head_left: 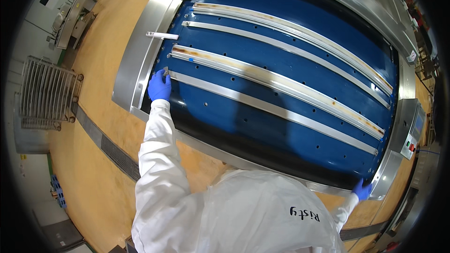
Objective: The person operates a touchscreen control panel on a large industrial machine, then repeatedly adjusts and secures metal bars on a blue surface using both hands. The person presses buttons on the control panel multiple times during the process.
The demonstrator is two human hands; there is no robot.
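My left hand [159, 87], in a blue glove, is closed at the near left edge of a blue panel [220, 98]. A small grey metal piece [166, 71] shows at its fingertips, beside the left end of the nearest pale metal strip [276, 108]. Far to the right, my blue-gloved right hand [362, 190] touches the near right corner of the machine; its fingers are too small and blurred to read. Two brown-stained metal rails [281, 80] and a second pale strip [290, 52] also run across the panel, which has several small holes.
A steel frame [132, 65] surrounds the panel, with two white pegs [162, 35] sticking out at the left. A control box with buttons [412, 131] stands at the right. Wire racks [47, 91] and a floor drain [117, 154] lie to the left.
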